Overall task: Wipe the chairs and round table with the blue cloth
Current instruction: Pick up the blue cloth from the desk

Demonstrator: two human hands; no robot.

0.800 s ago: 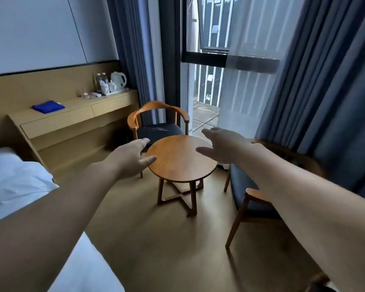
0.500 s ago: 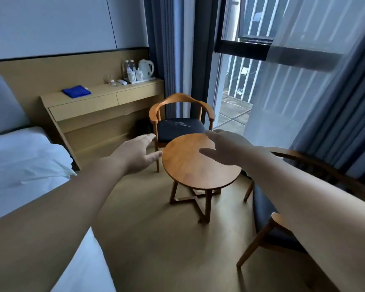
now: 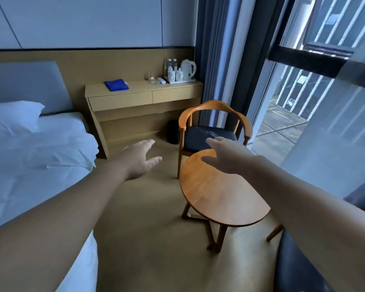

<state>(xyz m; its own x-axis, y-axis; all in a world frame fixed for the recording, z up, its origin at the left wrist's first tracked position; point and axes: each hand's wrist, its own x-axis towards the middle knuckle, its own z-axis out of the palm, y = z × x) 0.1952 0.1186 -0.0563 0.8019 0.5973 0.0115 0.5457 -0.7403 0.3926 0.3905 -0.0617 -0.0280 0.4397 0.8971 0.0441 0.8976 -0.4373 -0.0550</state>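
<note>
Blue cloth (image 3: 116, 84) on desk (image 3: 143, 97); kettle (image 3: 188, 69) nr, prob. bin (image 3: 173, 131) below.

The round table (image 3: 223, 199) stands below the right hand (image 3: 228, 157), a chair (image 3: 209, 137) behind it, the cloth (image 3: 116, 84) on the counter (image 3: 139, 95) well beyond the left hand (image 3: 139, 160), perhaps another chair (image 3: 297, 268) at right.

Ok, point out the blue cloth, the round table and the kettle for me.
blue cloth (image 3: 116, 84), head view, middle of the folded top.
round table (image 3: 223, 192), head view, bare tabletop.
kettle (image 3: 187, 69), head view, its white body.
</note>
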